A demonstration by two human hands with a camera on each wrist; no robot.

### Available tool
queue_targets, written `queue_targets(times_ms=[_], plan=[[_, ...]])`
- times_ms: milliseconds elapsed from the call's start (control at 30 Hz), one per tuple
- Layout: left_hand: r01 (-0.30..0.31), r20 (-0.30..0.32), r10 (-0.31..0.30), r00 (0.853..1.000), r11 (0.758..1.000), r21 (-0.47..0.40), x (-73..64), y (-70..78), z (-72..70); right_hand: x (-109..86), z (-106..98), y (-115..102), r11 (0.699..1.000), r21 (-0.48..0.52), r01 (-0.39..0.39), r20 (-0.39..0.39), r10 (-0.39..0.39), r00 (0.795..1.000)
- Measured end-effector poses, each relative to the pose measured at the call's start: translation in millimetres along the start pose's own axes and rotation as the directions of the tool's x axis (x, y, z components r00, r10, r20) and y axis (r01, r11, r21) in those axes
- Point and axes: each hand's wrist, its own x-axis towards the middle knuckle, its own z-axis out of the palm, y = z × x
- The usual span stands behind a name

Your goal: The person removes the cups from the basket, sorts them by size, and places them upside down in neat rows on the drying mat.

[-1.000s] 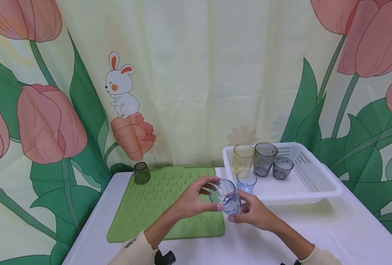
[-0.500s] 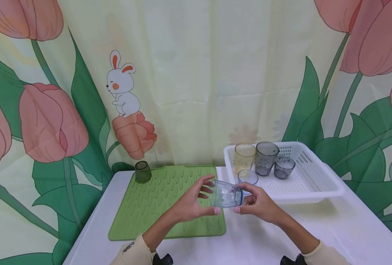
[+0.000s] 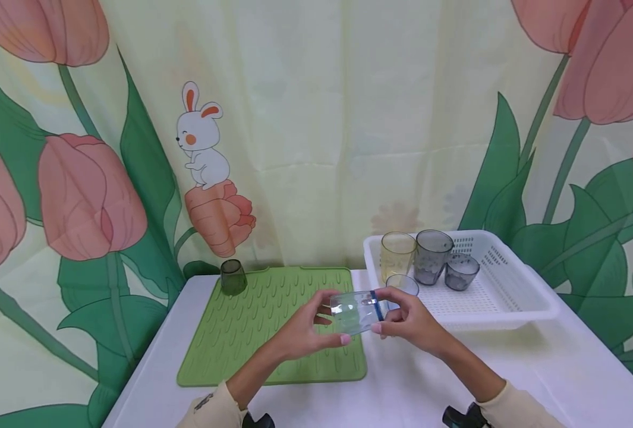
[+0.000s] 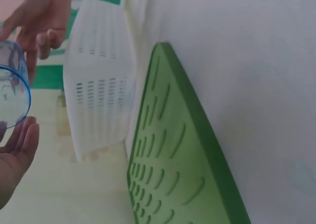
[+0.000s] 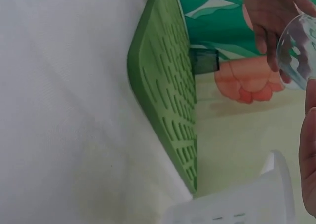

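Observation:
A clear bluish drinking glass (image 3: 355, 313) lies sideways in the air between both hands, its dark blue edge toward the right. My right hand (image 3: 416, 321) pinches that edge between thumb and fingers. At the other end, the fingers and thumb of my left hand (image 3: 304, 330) curl around the glass. Below the left hand is a green ridged drying mat (image 3: 230, 356). On its far left corner stands a dark green glass (image 3: 233, 278), narrow end up. In the left wrist view, the held glass (image 4: 12, 98) is cut off by the frame edge.
A white perforated basket (image 3: 509, 309) stands at the right. Inside are a yellow glass (image 3: 397, 258), a tall grey glass (image 3: 431, 261), a short grey glass (image 3: 461, 273) and a bluish glass (image 3: 403, 283) partly hidden by my right hand. A printed curtain (image 3: 316, 148) hangs behind the table.
The held glass has turned from mouth facing up and toward me to lying sideways, with its blue edge now at the right. Both hands have shifted slightly; the other glasses stay put.

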Motion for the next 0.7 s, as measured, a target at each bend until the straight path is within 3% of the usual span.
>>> queue_targets(times_ms=[400, 700], plan=[[0.05, -0.018, -0.049, 0.999, 0.997, 0.054, -14.5, -13.9, -4.7, 19.8, 22, -2, 0.999, 0.029, 0.028, -0.017, -0.028, 0.999], [0.096, -0.009, -0.096, 0.995, 0.995, 0.038, -24.9, -24.2, -8.9, 33.6, 40, -2, 0.997, 0.048, 0.056, -0.001, -0.056, 0.998]])
